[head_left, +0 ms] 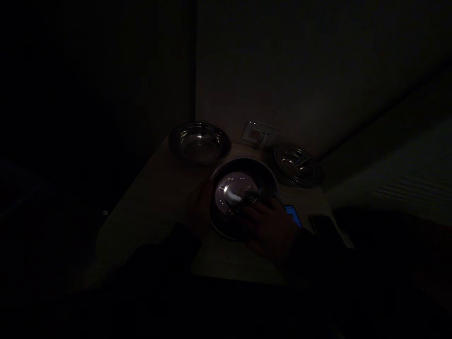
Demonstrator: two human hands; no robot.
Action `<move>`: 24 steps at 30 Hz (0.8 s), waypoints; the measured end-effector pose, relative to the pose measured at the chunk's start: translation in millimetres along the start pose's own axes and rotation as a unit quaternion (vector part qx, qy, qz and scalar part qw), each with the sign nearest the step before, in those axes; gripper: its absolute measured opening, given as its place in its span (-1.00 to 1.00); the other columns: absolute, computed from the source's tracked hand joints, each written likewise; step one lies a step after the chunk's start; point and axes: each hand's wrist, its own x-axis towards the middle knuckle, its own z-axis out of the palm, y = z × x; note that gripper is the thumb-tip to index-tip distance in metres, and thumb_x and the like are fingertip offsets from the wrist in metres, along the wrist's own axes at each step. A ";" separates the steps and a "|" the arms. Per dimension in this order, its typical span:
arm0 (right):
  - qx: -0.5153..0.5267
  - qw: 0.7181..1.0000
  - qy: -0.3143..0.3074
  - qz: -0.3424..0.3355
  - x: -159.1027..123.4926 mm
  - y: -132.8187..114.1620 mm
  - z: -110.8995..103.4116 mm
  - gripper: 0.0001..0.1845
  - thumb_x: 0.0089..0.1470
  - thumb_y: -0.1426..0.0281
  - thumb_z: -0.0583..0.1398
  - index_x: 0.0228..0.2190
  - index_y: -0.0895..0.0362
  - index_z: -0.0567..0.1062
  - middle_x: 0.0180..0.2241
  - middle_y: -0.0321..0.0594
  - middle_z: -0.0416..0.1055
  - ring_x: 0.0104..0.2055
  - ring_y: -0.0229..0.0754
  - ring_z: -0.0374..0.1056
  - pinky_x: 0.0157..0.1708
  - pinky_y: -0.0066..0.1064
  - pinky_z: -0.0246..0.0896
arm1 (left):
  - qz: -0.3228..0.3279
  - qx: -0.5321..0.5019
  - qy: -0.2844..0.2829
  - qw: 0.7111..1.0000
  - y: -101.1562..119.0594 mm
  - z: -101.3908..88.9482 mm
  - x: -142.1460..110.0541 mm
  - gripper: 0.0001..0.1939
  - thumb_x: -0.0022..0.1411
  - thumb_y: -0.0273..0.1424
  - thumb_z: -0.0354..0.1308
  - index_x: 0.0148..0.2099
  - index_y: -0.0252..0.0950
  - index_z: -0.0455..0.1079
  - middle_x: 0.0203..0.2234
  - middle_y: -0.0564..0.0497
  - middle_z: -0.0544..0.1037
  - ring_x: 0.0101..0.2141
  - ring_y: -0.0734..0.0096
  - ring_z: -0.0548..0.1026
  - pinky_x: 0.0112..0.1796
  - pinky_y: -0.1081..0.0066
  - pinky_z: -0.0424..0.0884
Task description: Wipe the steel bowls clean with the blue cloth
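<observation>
The scene is very dark. A steel pot stands on a small pale table. My left hand rests against the pot's left side, fingers curved on its wall. My right hand is closed on a shiny metal piece, a perforated disc with a stem, held over the pot's mouth.
A steel bowl sits at the table's back left. A steel lid with a handle lies at the back right. A wall socket is behind them. A lit blue phone screen and a dark flat object lie right of the pot.
</observation>
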 end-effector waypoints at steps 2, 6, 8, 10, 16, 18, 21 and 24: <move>-0.001 1.000 -0.004 -0.002 0.7 -0.5 -0.5 -0.53 0.09 0.19 0.12 0.01 0.11 0.42 0.06 -0.06 0.34 0.07 0.12 0.18 0.03 0.10 -0.11 | -0.007 0.003 -0.002 1.000 0.6 0.4 0.0 -0.64 0.30 -0.23 -0.07 -0.08 -0.31 0.45 -0.14 -0.01 0.57 -0.12 0.33 0.49 -0.08 0.39 0.36; 0.002 1.000 0.007 -0.006 1.2 -1.1 -1.0 -0.52 0.09 0.18 0.12 0.01 0.12 0.41 0.06 -0.06 0.33 0.06 0.10 0.17 0.07 0.11 -0.16 | 0.000 0.014 -0.004 1.000 1.2 1.1 0.2 -0.64 0.30 -0.25 -0.08 -0.11 -0.34 0.45 -0.18 -0.03 0.57 -0.16 0.35 0.49 -0.12 0.40 0.37; 0.004 1.000 0.006 -0.005 1.1 -1.0 -1.6 -0.54 0.08 0.18 0.13 -0.01 0.11 0.43 0.05 -0.08 0.34 0.06 0.10 0.18 0.08 0.11 -0.17 | -0.006 0.007 -0.005 1.000 0.9 1.2 0.3 -0.63 0.29 -0.23 -0.07 -0.12 -0.34 0.45 -0.20 -0.04 0.57 -0.18 0.34 0.49 -0.14 0.40 0.37; 0.004 1.000 -0.001 0.000 0.6 -0.6 -2.2 -0.55 0.09 0.20 0.13 -0.02 0.10 0.44 0.04 -0.08 0.36 0.05 0.09 0.19 0.07 0.10 -0.16 | -0.010 -0.001 0.000 1.000 -0.1 1.1 0.4 -0.62 0.28 -0.20 -0.06 -0.11 -0.32 0.46 -0.19 -0.03 0.57 -0.17 0.33 0.49 -0.13 0.38 0.37; 0.000 1.000 0.007 -0.003 0.3 -0.4 -2.4 -0.54 0.08 0.18 0.13 -0.02 0.10 0.44 0.06 -0.06 0.34 0.07 0.10 0.17 0.10 0.11 -0.21 | -0.018 0.015 0.012 1.000 -1.7 0.0 -0.2 -0.61 0.28 -0.18 -0.06 -0.08 -0.31 0.46 -0.13 -0.04 0.56 -0.10 0.27 0.47 -0.05 0.34 0.33; 0.001 1.000 0.001 0.002 0.1 -0.4 -2.3 -0.56 0.08 0.18 0.13 -0.03 0.10 0.45 0.05 -0.07 0.35 0.06 0.10 0.19 0.10 0.11 -0.19 | -0.024 0.008 0.009 1.000 -1.8 -0.3 -0.5 -0.59 0.28 -0.16 -0.05 -0.07 -0.32 0.46 -0.14 -0.04 0.56 -0.11 0.27 0.47 -0.07 0.33 0.34; 0.001 1.000 0.000 0.004 0.3 -0.4 -2.7 -0.55 0.09 0.19 0.13 -0.02 0.11 0.44 0.05 -0.06 0.35 0.06 0.10 0.19 0.09 0.12 -0.18 | -0.022 -0.003 0.003 1.000 -2.2 0.0 -0.3 -0.61 0.27 -0.15 -0.04 -0.10 -0.30 0.47 -0.16 -0.04 0.57 -0.14 0.28 0.48 -0.10 0.34 0.37; 0.003 1.000 0.002 -0.002 1.3 -0.9 -4.4 -0.53 0.09 0.18 0.13 0.00 0.11 0.42 0.08 -0.06 0.32 0.08 0.11 0.17 0.10 0.13 -0.19 | -0.008 -0.001 0.010 1.000 -2.0 0.5 0.4 -0.63 0.28 -0.20 -0.05 -0.10 -0.30 0.47 -0.15 -0.02 0.57 -0.11 0.28 0.48 -0.09 0.36 0.37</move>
